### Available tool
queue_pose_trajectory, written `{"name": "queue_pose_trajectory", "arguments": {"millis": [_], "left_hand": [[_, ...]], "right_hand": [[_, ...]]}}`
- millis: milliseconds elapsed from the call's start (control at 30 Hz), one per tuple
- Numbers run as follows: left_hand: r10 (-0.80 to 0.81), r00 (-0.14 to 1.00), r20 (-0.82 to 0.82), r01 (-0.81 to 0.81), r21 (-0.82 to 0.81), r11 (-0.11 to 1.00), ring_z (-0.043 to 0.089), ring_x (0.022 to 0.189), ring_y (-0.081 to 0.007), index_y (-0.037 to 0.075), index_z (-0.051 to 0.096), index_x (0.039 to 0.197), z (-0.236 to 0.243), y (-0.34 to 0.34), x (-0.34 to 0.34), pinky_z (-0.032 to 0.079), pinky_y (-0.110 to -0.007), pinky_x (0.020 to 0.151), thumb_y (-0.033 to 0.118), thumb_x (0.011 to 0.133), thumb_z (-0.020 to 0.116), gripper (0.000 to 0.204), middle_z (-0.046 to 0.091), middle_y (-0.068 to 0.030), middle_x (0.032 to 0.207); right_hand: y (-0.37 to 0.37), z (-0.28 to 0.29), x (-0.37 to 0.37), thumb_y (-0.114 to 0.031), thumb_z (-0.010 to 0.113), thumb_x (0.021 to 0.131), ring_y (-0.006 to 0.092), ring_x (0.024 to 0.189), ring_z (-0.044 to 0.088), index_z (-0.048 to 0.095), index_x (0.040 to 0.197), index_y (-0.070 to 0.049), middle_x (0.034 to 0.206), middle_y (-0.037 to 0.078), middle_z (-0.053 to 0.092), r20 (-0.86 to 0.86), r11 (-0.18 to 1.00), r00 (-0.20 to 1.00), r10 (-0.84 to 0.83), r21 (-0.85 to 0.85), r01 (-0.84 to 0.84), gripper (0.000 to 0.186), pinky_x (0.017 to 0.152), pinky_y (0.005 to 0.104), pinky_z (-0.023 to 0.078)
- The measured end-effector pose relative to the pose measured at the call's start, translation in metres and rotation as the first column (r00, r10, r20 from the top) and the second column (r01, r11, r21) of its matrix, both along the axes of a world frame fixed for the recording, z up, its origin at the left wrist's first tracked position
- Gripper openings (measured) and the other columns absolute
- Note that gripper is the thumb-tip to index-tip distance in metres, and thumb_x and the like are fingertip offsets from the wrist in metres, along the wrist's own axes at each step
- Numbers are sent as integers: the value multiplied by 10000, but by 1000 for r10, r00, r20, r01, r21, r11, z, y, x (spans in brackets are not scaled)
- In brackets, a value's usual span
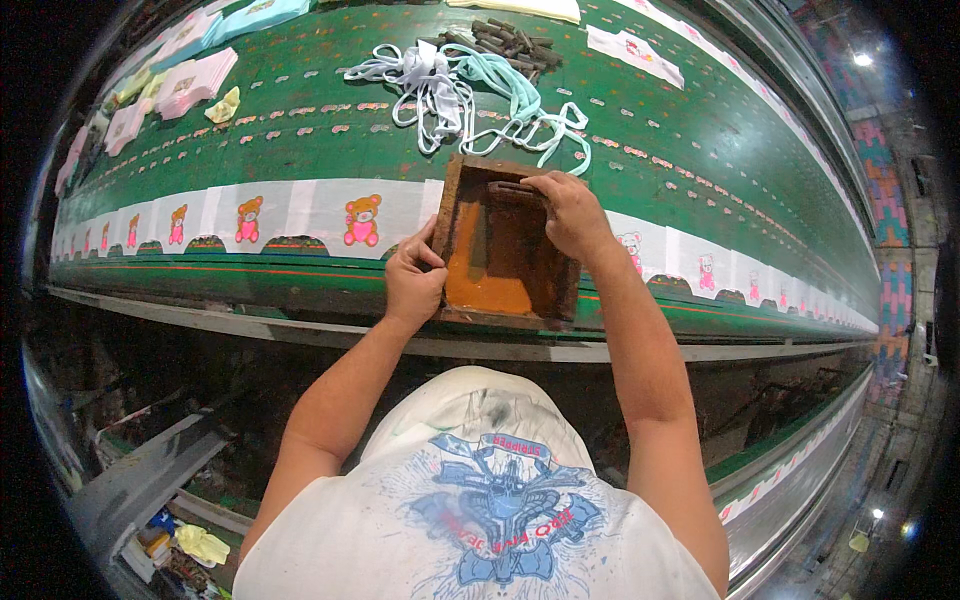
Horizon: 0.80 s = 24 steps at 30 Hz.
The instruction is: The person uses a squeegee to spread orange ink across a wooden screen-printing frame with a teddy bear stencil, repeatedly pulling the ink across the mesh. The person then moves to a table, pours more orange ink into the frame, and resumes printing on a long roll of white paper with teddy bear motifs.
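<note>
In front of me, over the near edge of the green table, is a wooden-framed printing screen [449,200]. Orange-brown ink [482,292] lies along the near part of its inside. My left hand [415,280] is closed on the frame's left side. At the far right inside the frame, my right hand [570,218] grips a dark squeegee [508,188] by its top edge; its lower part is hard to make out. A row of white fabric pieces runs left and right of the frame. Brown bears with pink hearts [362,222] are on the left pieces, while the right pieces [708,270] carry mostly pink outlines.
Beyond the screen, white and light-blue cloth strips [430,95] lie tangled beside a heap of dark short pieces [505,45]. Stacks of pink fabric [198,85] stand at the far left of the green table [320,80]. A metal rail [200,315] edges its near side.
</note>
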<state>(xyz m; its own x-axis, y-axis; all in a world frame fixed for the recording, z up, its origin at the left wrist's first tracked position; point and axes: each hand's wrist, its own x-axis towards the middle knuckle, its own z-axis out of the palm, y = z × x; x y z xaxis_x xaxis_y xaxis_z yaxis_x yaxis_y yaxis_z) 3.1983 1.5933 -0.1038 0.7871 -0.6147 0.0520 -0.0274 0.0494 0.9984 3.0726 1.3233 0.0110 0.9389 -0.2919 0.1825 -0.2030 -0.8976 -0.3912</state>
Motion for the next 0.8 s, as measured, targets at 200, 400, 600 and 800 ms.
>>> {"name": "queue_pose_trajectory", "arguments": {"millis": [200,400,600,800], "left_hand": [[-26,997,66,21,69,997,682,1334,-297,48,585,751,11,2,0,485,-388,1149,-100,751,703,189,636,-280,1615],[-30,992,124,22,65,998,677,1343,-334,49,597,763,13,1,-1,476,-408,1164,-94,744,719,189,632,-299,1609],[-42,989,140,33,65,997,676,1363,-344,44,603,765,13,1,1,471,-410,1167,-94,735,724,185,621,-331,1603],[-47,991,126,38,70,997,668,1390,-329,50,600,748,10,1,2,462,-405,1185,-103,749,721,195,615,-312,1621]], "right_hand": [[48,-1,-26,140,654,795,421,1157,688,742,1380,-75,1236,173,745,2,998,999,34,-59,-34,629,1042,508,561],[103,1,-61,105,714,769,390,1132,690,760,1348,-75,1249,148,739,11,996,999,36,-78,-35,608,993,502,562],[142,17,-88,26,732,816,380,1116,692,767,1330,-71,1241,139,740,-62,999,998,19,-44,-21,525,1004,487,562],[142,12,-98,28,788,829,370,1127,687,774,1293,-64,1224,122,744,40,992,998,-43,124,38,473,1005,495,562]]}}
